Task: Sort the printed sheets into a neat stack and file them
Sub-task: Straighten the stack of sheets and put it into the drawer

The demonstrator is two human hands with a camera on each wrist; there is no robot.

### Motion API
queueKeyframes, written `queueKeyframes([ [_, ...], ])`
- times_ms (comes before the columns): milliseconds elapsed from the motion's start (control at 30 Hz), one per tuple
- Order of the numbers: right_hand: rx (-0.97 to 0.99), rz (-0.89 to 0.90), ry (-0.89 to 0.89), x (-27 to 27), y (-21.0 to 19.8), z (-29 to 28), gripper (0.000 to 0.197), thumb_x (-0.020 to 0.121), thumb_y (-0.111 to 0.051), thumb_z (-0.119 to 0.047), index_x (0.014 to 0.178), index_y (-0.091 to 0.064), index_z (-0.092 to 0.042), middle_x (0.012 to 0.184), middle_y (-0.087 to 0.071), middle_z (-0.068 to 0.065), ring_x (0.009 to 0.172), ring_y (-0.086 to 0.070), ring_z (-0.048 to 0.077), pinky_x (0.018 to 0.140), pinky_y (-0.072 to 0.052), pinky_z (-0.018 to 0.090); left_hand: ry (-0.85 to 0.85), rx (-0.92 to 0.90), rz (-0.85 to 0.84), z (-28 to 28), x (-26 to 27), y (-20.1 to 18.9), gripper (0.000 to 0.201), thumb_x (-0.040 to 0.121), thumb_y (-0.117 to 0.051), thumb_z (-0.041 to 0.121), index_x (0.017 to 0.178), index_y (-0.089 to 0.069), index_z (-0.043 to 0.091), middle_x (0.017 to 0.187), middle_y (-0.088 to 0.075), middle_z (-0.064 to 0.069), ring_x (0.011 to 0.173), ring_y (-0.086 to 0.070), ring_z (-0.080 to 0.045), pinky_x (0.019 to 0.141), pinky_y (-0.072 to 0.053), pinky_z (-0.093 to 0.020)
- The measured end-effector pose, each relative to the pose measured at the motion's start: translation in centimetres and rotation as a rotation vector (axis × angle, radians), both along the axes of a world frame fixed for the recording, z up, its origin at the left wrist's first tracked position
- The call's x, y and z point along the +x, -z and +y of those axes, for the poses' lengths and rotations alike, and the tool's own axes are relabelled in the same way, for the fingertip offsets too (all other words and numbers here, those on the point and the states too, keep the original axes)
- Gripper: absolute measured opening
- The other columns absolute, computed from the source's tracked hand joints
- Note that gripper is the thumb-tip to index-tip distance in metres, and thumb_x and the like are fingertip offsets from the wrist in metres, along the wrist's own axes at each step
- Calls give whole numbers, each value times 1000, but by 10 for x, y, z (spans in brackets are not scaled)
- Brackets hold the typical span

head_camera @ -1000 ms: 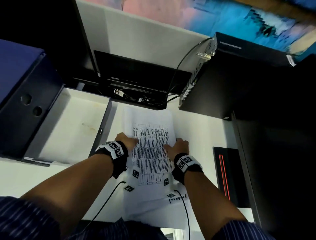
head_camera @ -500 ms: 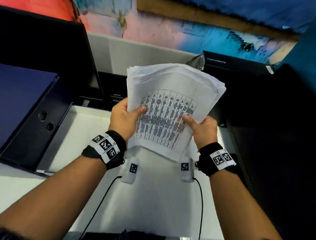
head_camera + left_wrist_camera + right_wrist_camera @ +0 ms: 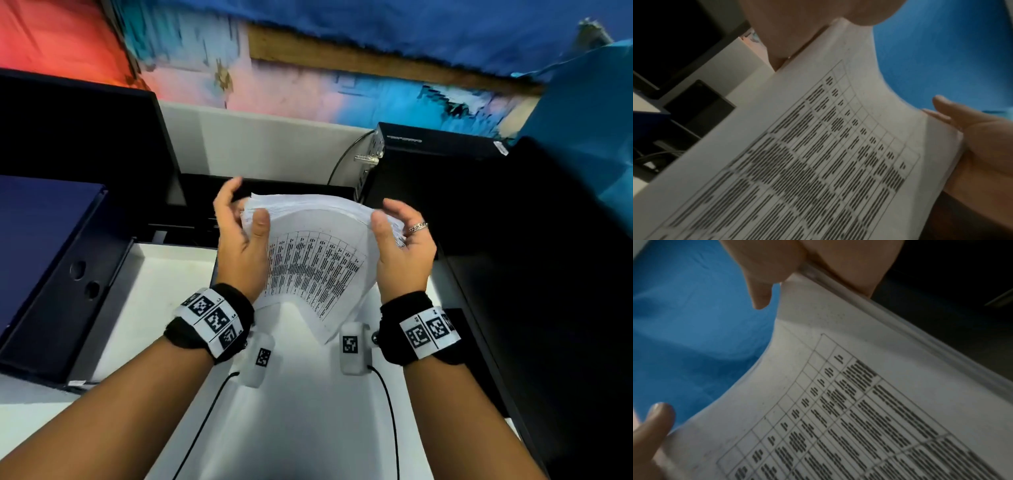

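A thick stack of printed sheets (image 3: 318,253) with a table on the front page stands upright and bowed above the white desk (image 3: 291,411). My left hand (image 3: 245,205) holds its upper left corner, thumb on the front page and fingers curled behind. My right hand (image 3: 390,216), with a ring, holds the upper right corner the same way. In the left wrist view the stack (image 3: 818,154) fills the frame, with my left thumb (image 3: 797,24) at its top edge. The right wrist view shows the stack (image 3: 859,402) pinched by my right hand (image 3: 797,264).
An open box file (image 3: 164,291) with a white inside and a dark blue lid (image 3: 51,240) lies at the left. A dark monitor (image 3: 85,144) stands behind it. A black computer case (image 3: 428,171) with cables is at the back right.
The sheets lay flat on the desk under both hands a second ago. Both hands lifted them upright, then slid from the sides up to the top corners, and the stack now bows.
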State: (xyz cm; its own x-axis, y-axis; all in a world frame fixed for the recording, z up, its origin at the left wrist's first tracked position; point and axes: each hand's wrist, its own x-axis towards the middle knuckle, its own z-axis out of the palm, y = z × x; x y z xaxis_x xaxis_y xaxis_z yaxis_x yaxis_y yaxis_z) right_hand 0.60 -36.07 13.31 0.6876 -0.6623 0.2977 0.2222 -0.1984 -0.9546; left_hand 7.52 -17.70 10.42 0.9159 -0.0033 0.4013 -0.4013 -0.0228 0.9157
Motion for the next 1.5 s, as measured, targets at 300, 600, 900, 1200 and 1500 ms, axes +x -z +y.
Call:
queueKeyframes([
  [300, -13, 64, 157, 11, 2, -2, 15, 88, -64, -12, 80, -71, -24, 79, -68, -12, 73, -62, -6, 71, -49, 14, -53, 54, 3, -2, 19, -18, 16, 98, -55, 15, 96, -71, 14, 95, -70, 3, 90, -62, 0, 84, -46, -15],
  [600, 103, 18, -8, -3, 16, 8, 74, 71, -83, -5, 132, -42, -10, 103, -60, -3, 82, -65, -9, 71, -50, 9, 2, -62, 116, -3, 31, -19, 18, 95, -49, 13, 104, -65, 17, 97, -67, 4, 92, -60, -7, 89, -47, -26],
  [900, 234, 77, -62, 2, 30, 1, 25, 77, -80, -1, 98, -71, -9, 90, -78, -1, 88, -74, 15, 79, -59, 28, 225, -10, 107, 1, 26, -9, 106, 56, -88, 48, 142, -29, 24, 105, -52, -3, 89, -59, 2, 87, -50, -16],
  [1200, 101, 32, 47, 12, 11, -15, 5, 86, -70, -10, 82, -71, -12, 67, -68, -15, 64, -62, 0, 63, -51, 18, 217, 47, 186, 7, 31, -6, 45, 75, -81, 41, 112, -59, 28, 106, -67, 0, 94, -63, -18, 94, -52, -48],
  [1500, 165, 5, 73, 12, 15, -17, 10, 92, -61, -11, 96, -71, -12, 82, -66, -9, 70, -62, -5, 67, -49, 17, 32, -29, 113, -19, 30, -24, 17, 92, -54, 5, 93, -70, 13, 88, -66, 1, 80, -57, -2, 75, -44, -11],
])
